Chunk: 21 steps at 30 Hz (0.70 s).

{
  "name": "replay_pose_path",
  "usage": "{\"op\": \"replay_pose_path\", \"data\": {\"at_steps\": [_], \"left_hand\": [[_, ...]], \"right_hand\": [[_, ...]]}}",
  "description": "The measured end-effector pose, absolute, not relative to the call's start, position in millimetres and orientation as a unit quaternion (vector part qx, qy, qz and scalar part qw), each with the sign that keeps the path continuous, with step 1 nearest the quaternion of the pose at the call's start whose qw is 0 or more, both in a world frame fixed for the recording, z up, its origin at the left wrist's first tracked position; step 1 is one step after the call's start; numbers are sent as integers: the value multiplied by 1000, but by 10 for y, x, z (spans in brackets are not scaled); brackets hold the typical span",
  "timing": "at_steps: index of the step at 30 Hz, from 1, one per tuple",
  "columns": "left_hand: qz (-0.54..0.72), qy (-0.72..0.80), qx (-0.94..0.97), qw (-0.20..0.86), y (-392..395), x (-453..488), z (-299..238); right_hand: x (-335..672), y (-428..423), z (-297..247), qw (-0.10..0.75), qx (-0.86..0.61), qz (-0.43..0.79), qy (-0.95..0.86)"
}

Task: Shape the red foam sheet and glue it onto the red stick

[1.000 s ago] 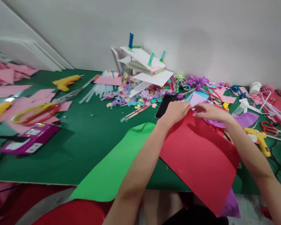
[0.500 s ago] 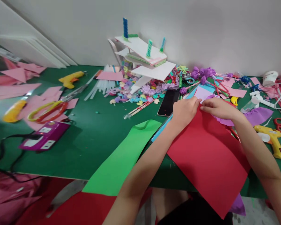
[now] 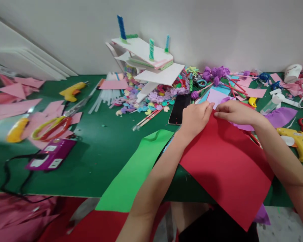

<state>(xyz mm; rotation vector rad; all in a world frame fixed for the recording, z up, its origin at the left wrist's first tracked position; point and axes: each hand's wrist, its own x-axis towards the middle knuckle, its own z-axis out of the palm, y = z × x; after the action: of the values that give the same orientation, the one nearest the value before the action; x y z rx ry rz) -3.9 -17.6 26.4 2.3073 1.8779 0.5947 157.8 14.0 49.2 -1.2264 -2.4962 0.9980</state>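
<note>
Left hand [image 3: 195, 117], right hand [image 3: 233, 112], fingers pinching red sheet [image 3: 224, 168] corner, phone [image 3: 178, 109], glue gun [image 3: 294, 141] beside

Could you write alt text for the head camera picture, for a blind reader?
The left hand and right hand pinch the far corner of a red paper sheet on a green table. A green sheet lies to its left, a black phone beyond the left hand. Craft scraps, a white board model and a yellow glue gun lie around.
</note>
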Motion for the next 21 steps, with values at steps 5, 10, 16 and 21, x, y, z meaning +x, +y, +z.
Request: {"op": "replay_pose_path", "data": {"at_steps": [5, 10, 16, 21], "left_hand": [[217, 620, 750, 78, -187, -37, 269], [240, 618, 738, 127, -189, -49, 287], [315, 576, 714, 243, -146, -93, 245], [366, 559, 670, 324, -141, -100, 219]], "right_hand": [[1602, 164, 466, 106, -390, 368, -837], [1602, 165, 463, 104, -388, 371, -838], [1602, 164, 477, 107, -390, 363, -840], [1661, 156, 542, 93, -387, 378, -836]]}}
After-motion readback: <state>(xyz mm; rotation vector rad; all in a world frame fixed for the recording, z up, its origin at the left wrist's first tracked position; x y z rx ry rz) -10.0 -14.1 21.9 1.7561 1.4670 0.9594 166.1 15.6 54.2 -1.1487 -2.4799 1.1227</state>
